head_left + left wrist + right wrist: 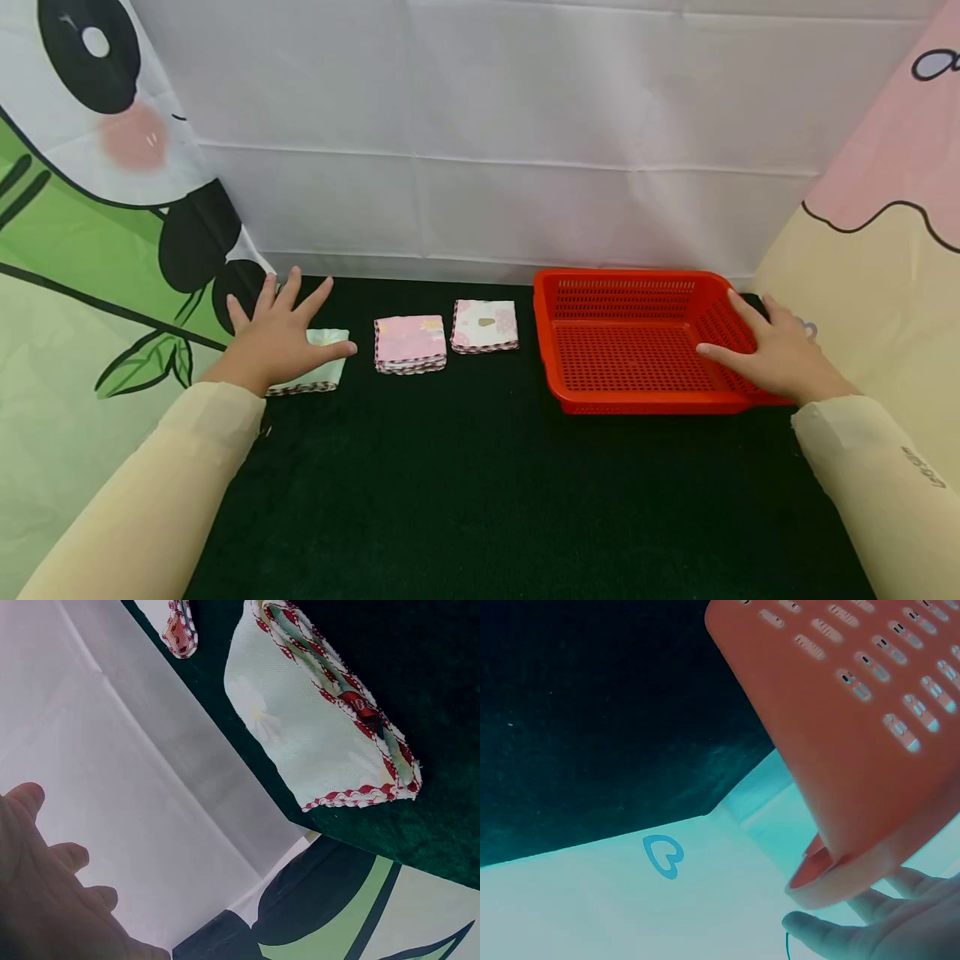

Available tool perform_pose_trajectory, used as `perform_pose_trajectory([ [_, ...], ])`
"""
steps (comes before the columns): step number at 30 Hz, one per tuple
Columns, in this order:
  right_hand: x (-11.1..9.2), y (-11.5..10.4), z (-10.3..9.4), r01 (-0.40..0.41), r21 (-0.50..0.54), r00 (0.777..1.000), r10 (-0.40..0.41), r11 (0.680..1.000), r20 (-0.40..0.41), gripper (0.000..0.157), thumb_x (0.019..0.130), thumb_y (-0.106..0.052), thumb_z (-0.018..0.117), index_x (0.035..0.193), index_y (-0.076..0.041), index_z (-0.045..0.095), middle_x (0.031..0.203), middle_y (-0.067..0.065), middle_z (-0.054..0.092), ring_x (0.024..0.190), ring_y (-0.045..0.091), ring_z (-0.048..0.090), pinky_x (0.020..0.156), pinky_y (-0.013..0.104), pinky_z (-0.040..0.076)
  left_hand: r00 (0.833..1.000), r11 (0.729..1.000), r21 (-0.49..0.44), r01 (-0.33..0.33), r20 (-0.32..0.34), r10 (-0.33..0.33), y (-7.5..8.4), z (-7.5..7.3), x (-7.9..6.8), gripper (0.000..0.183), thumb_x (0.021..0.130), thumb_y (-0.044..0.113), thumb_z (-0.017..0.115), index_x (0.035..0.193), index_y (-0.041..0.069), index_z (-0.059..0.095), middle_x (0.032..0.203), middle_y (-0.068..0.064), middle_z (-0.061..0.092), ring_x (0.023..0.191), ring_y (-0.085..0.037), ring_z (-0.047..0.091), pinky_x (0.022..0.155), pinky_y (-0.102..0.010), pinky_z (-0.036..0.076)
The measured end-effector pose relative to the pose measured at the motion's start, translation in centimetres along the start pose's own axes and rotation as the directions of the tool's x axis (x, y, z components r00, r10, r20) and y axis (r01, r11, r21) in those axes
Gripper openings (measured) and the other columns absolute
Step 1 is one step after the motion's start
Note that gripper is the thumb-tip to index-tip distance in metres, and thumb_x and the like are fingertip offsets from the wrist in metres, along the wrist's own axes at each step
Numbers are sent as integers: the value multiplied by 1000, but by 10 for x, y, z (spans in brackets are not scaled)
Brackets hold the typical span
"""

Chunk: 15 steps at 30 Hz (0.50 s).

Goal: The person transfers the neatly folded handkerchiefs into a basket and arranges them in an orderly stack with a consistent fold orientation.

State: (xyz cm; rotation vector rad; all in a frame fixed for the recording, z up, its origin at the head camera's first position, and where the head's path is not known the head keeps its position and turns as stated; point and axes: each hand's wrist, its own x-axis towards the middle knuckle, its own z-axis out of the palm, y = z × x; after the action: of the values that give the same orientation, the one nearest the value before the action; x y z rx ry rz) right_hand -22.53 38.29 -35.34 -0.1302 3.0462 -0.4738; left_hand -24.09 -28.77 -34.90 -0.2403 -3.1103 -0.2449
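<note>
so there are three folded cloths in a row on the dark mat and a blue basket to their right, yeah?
Not quite: the basket is red, not blue, as the head view shows. The three folded cloths do lie in a row on the dark mat, left of it.

Dark green cloth (465,483), panda backdrop (90,167).

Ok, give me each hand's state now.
Left hand: open, fingers spread over the pale green cloth.
Right hand: open, resting on the red basket.
</note>
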Motion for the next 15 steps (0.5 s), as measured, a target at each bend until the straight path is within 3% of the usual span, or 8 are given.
perform_pose_trajectory([
  [7,-1,10,-3,-29,48,999,28,998,34,103,95,-72,52,166,-24,-5,163,37,-7,134,73,16,95,86,29,1000,1000,6,-7,-4,7,-5,2,1,115,81,91,49,167,28,8,170,-20,-11,151,-49,-18,103,-77,-23],
  [11,0,19,-5,-32,120,999,27,992,38,99,98,-68,49,166,-21,-5,162,39,1,136,67,18,96,83,31,1000,1000,-10,-13,0,13,-5,1,0,112,83,89,48,167,26,10,170,-21,-8,152,-50,-13,106,-77,-19],
  [15,-1,32,-6,-29,226,999,18,974,48,89,104,-60,44,166,-12,0,160,41,9,135,64,24,100,80,31,1000,1000,-6,-25,13,25,-8,3,0,101,92,80,47,167,23,10,170,-23,-6,153,-50,-10,112,-74,-15],
])
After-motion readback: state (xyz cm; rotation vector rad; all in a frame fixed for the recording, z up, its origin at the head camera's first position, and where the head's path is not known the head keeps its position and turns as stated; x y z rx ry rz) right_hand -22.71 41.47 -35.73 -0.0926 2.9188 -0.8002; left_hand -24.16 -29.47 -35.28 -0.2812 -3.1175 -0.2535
